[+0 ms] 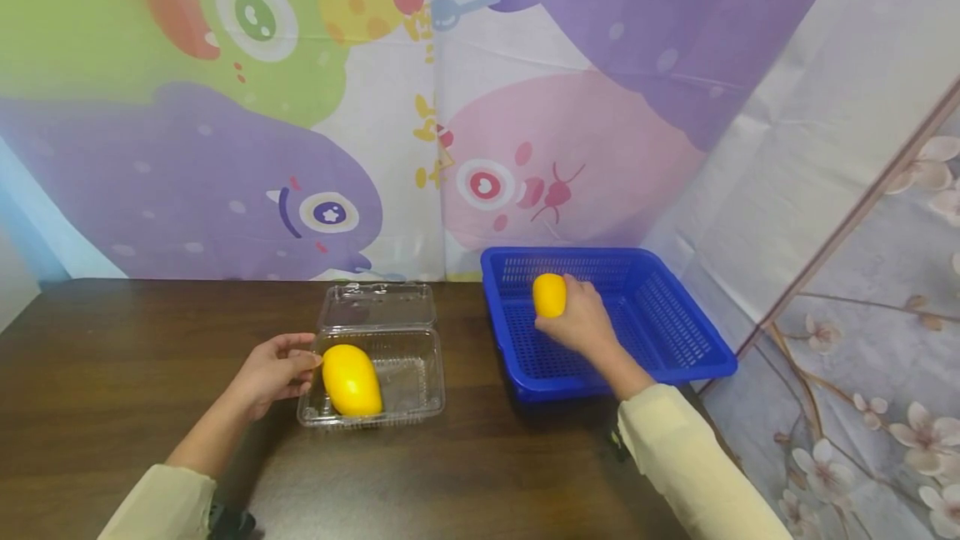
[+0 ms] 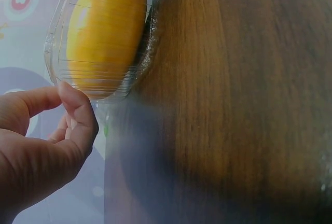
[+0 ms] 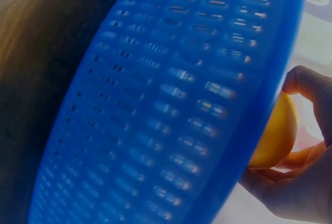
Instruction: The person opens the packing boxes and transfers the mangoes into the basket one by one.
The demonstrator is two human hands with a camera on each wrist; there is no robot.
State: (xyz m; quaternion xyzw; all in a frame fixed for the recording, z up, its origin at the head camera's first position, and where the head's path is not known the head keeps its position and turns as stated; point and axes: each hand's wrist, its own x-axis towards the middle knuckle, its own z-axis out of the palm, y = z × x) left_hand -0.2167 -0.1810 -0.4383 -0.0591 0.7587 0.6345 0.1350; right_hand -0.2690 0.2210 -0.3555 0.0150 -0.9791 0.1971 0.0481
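In the head view my right hand [image 1: 588, 319] grips a yellow mango [image 1: 550, 296] over the inside of a blue plastic basket [image 1: 525, 372]. The right wrist view shows that mango [image 3: 277, 133] partly hidden behind the basket wall [image 3: 155, 94], fingers and thumb curled round it. On the left, a hinged clear plastic box [image 1: 408, 417] lies with its lid [image 1: 378, 307] folded back. A larger mango [image 1: 351, 380] rests in its left half. My left hand [image 1: 276, 375] pinches the box's left rim between thumb and forefinger; in the left wrist view the fingertips [image 2: 65, 90] meet the rim.
Everything stands on a dark wooden table [image 1: 465, 473]. A cartoon-printed sheet [image 1: 405, 215] hangs right behind the box and basket. A flowered panel [image 1: 862, 407] closes off the right side, near the basket's corner.
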